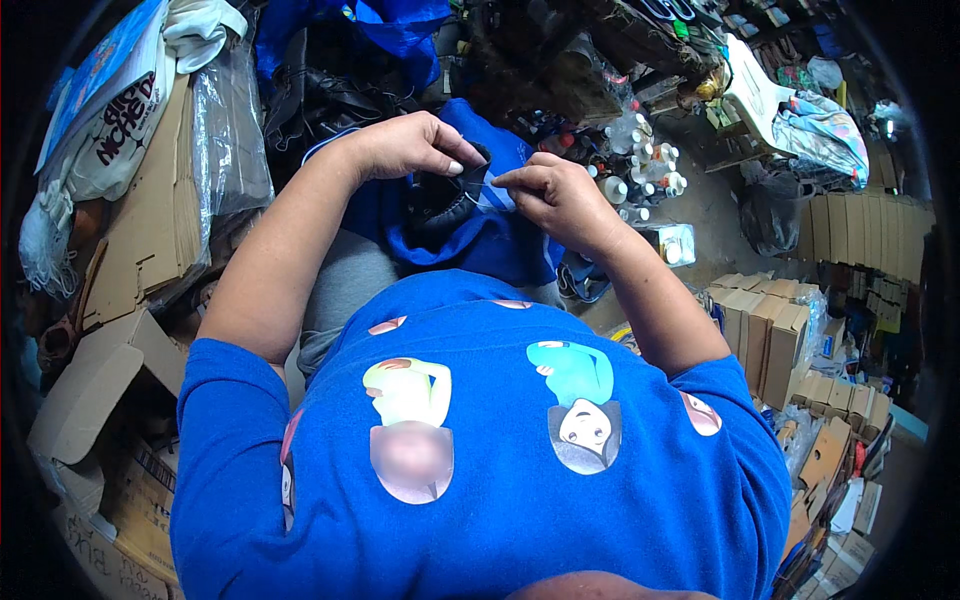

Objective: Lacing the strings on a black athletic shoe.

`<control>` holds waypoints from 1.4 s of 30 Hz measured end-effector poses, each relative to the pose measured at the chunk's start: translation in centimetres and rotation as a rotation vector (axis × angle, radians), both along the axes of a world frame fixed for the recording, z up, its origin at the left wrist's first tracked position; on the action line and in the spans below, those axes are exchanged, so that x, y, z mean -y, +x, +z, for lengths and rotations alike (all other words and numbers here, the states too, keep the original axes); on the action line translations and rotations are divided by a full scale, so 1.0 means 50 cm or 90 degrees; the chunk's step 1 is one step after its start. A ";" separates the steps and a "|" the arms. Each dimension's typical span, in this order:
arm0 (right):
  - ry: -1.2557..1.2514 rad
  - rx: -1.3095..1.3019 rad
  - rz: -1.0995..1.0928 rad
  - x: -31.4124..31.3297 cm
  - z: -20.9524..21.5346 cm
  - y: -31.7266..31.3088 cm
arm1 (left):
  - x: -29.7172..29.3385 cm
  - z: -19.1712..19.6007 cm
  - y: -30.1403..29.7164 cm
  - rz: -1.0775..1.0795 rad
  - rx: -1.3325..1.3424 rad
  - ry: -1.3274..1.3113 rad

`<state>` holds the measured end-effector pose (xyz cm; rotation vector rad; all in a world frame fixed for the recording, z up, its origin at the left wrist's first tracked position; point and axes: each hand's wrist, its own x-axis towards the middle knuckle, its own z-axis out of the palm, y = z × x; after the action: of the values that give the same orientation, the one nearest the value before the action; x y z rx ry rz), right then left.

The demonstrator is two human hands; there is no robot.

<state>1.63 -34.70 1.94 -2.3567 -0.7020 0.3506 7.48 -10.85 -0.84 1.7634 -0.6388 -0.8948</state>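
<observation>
A black shoe (438, 208) rests in my lap on a blue cloth (520, 250); the arms and cloth hide part of it. My left hand (418, 146) is bent over the shoe's far upper edge, with thumb and fingers closed on its rim. Just to the right, my right hand (562, 195) is closed in a pinch close to the shoe. A thin pale thread (480, 187) shows between the shoe and the right fingertips. Whether a needle is in that pinch is too small to make out.
Black shoes (310, 100) are piled at the far left, beside stacked flat cardboard (165, 200). Several small bottles (650, 165) stand on the floor at the right. A white plastic chair (752, 95) is beyond them, and cardboard boxes (765, 330) crowd the right side.
</observation>
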 end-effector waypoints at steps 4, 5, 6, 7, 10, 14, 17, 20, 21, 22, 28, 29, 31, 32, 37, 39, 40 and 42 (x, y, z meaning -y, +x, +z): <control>-0.048 -0.011 -0.028 -0.008 0.008 -0.001 | 0.001 0.000 -0.002 0.018 -0.058 0.014; -0.048 -0.011 -0.028 -0.011 0.011 0.000 | 0.002 -0.002 -0.002 0.017 -0.058 0.014; -0.052 0.009 -0.011 -0.015 0.015 0.001 | 0.002 -0.004 -0.002 0.022 -0.052 -0.008; -0.056 0.029 0.007 -0.017 0.017 0.002 | 0.002 -0.005 -0.002 0.026 -0.045 -0.029; -0.025 0.040 0.035 -0.016 0.011 0.017 | 0.008 0.000 0.000 0.034 -0.029 -0.026; -0.090 0.072 0.090 -0.018 0.026 0.035 | 0.016 -0.014 0.006 0.035 -0.032 -0.043; -0.095 0.092 0.143 -0.023 0.023 0.049 | 0.019 -0.011 0.008 0.047 -0.057 0.013; -0.075 0.007 0.141 -0.005 0.007 0.065 | 0.015 -0.010 0.006 0.032 -0.035 -0.024; -0.023 -0.091 0.114 0.007 -0.008 0.069 | 0.012 -0.013 0.002 0.033 -0.024 -0.026; 0.029 -0.189 0.086 0.017 -0.019 0.074 | 0.011 -0.015 0.001 0.035 -0.013 -0.028; 0.129 -0.305 0.054 0.028 -0.074 0.083 | 0.012 -0.032 0.011 0.034 -0.053 -0.060; 0.144 -0.298 0.037 0.021 -0.074 0.078 | 0.012 -0.035 0.010 0.047 -0.054 -0.054; 0.149 -0.250 0.029 0.002 -0.072 0.064 | 0.012 -0.042 0.007 0.057 -0.023 -0.047; 0.156 -0.203 0.018 -0.006 -0.071 0.054 | 0.011 -0.044 0.005 0.064 0.007 -0.038; 0.052 -0.022 0.060 -0.016 -0.023 0.031 | -0.046 -0.002 -0.026 0.212 0.368 0.220; 0.057 -0.011 0.054 -0.015 -0.027 0.020 | -0.126 -0.006 -0.043 0.329 0.345 0.293; 0.060 0.002 0.046 -0.014 -0.030 0.013 | -0.179 -0.019 -0.048 0.367 0.261 0.322; 0.037 0.073 0.048 -0.015 -0.037 -0.003 | -0.279 -0.047 -0.085 0.418 0.256 0.453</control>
<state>1.48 -33.94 0.07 -2.3132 -0.8462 0.2262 3.21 3.10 -3.19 2.6057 0.0773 -0.3037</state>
